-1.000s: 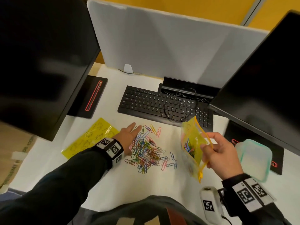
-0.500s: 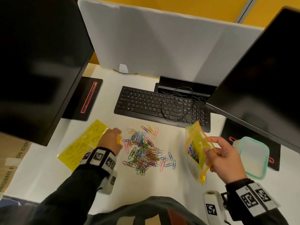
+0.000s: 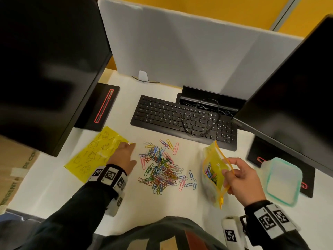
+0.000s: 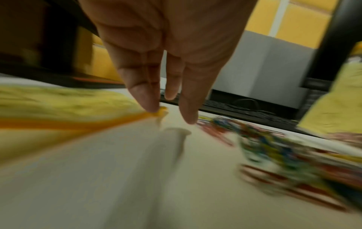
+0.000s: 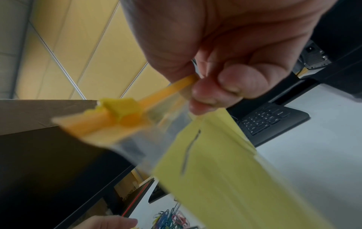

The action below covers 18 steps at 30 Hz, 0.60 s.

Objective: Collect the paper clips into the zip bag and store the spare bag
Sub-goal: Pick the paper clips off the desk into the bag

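Note:
A heap of coloured paper clips (image 3: 160,168) lies on the white desk in front of the keyboard. My right hand (image 3: 228,166) pinches the orange zip edge of a yellow zip bag (image 3: 214,170), held upright to the right of the heap with some clips inside. In the right wrist view its fingers (image 5: 207,94) clamp the zip strip beside the yellow slider (image 5: 121,108). The spare yellow bag (image 3: 93,154) lies flat to the left. My left hand (image 3: 132,144) has straight fingers, and one fingertip (image 4: 150,106) touches the spare bag's slider corner (image 4: 161,110).
A black keyboard (image 3: 182,121) with a looped cable lies behind the clips. Two dark monitors (image 3: 45,69) overhang both sides. A clear box with a teal rim (image 3: 282,181) stands at the right. A grey divider (image 3: 180,51) closes the back.
My left hand left the clip heap and moved left to the spare bag's near corner. My right hand keeps the zip bag in about the same place.

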Motion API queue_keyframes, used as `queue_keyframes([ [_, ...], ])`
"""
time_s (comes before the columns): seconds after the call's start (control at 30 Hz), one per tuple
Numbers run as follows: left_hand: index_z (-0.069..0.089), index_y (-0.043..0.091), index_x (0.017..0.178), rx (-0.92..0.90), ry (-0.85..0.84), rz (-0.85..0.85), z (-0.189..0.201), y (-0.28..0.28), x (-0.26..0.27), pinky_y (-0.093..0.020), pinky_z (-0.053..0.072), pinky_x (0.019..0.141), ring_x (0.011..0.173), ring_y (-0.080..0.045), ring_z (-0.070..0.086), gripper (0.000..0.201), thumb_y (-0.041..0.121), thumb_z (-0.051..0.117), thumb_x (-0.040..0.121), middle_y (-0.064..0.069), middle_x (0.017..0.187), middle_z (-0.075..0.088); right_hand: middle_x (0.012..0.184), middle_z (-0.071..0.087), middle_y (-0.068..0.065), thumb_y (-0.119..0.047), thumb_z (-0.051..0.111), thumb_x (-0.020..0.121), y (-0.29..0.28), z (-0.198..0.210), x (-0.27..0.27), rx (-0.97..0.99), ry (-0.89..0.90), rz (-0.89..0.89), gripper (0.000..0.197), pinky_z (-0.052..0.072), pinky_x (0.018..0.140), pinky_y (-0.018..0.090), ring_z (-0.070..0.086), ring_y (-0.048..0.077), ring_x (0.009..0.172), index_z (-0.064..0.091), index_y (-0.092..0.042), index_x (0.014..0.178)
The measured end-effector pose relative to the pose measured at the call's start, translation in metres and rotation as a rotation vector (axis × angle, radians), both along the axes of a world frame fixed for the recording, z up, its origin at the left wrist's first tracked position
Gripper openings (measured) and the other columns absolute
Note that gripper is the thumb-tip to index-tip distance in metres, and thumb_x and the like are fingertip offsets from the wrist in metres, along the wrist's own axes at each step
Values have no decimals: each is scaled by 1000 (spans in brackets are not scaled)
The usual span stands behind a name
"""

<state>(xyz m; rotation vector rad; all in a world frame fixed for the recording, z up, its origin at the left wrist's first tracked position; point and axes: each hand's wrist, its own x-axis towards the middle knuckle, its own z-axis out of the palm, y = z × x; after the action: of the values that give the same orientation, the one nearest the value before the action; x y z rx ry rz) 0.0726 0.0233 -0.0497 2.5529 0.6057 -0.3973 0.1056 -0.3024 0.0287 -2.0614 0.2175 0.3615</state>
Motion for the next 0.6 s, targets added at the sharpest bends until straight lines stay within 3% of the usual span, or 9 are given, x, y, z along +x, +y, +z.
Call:
queue_keyframes([
  [0.17, 38, 16, 132, -15, -19, -60, -6, -29, 16, -35, 45, 98, 112, -26, 53, 59, 5, 62, 80, -8, 137, 33, 50, 55, 10, -1, 53, 88, 0, -4, -3, 3, 28, 13, 19, 42, 43, 26, 44, 18, 40, 59, -19, 91],
  [0.33, 40, 12, 131, 48, -15, -113, -5, -18, 39, -36, 39, 103, 123, -27, 44, 55, 7, 62, 80, -11, 144, 27, 43, 55, 2, -1, 54, 88, -6, -7, -5, 1, 22, 8, 20, 43, 41, 24, 46, 15, 37, 59, -20, 92],
  [0.5, 27, 18, 139, 36, 31, -210, -1, -16, 39, -35, 38, 104, 132, -25, 32, 69, -4, 53, 78, -6, 152, 12, 40, 55, 2, -1, 54, 88, -13, -7, -5, 3, 3, 5, 23, 44, 42, 24, 47, 17, 39, 60, -23, 89],
  [0.6, 12, 28, 142, 39, 97, -351, 1, -28, 44, -37, 33, 109, 138, -26, 18, 89, -1, 61, 73, -4, 154, 4, 45, 54, 6, 0, 54, 88, -13, -8, -4, 4, 0, 11, 25, 43, 38, 20, 46, 14, 37, 59, -24, 87],
])
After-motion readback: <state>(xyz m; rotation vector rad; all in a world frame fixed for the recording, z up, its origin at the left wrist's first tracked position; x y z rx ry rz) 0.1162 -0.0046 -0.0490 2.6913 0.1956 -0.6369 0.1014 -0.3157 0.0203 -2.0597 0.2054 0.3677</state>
